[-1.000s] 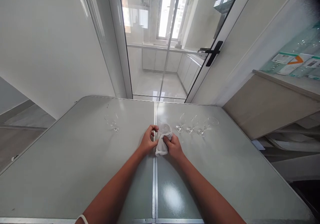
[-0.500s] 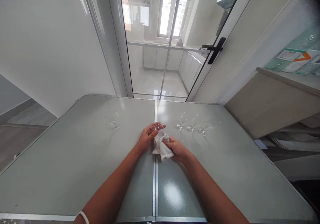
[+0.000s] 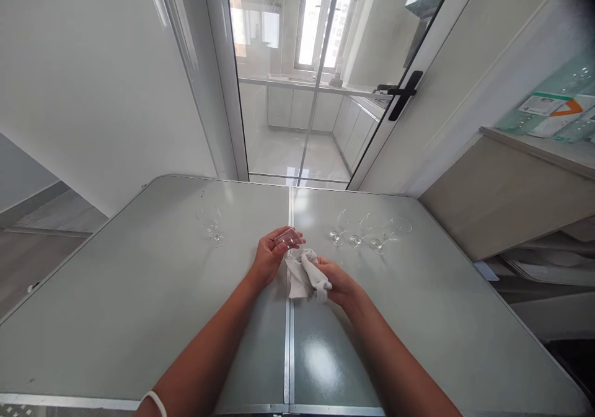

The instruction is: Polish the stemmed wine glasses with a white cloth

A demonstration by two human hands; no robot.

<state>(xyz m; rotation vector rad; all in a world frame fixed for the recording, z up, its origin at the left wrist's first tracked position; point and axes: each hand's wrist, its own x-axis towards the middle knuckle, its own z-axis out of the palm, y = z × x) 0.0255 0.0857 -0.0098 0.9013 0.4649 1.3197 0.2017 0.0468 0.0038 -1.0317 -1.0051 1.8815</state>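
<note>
Near the table's middle seam, my left hand [image 3: 271, 253] is wrapped round the bowl of a clear wine glass [image 3: 289, 238], which lies tilted in the fingers. A crumpled white cloth [image 3: 304, 274] is pinched in my right hand [image 3: 335, 279], just below the glass and up against its lower end. The cloth hides the glass's stem and foot. To the right stand several clear stemmed glasses, among them a wine glass [image 3: 336, 238] close to my right hand. One more stemmed glass [image 3: 216, 237] stands alone on the left.
The grey-green table [image 3: 139, 305] has a metal seam [image 3: 289, 342] down its middle. Beyond its far edge is a glass door with a black handle [image 3: 405, 95]. A wooden shelf unit [image 3: 525, 188] on the right bears wrapped bottles [image 3: 553, 110].
My right hand has shifted slightly right and down with the cloth, whose folds now hang differently. In my left hand the glass has turned a little, showing more of its bowl.
</note>
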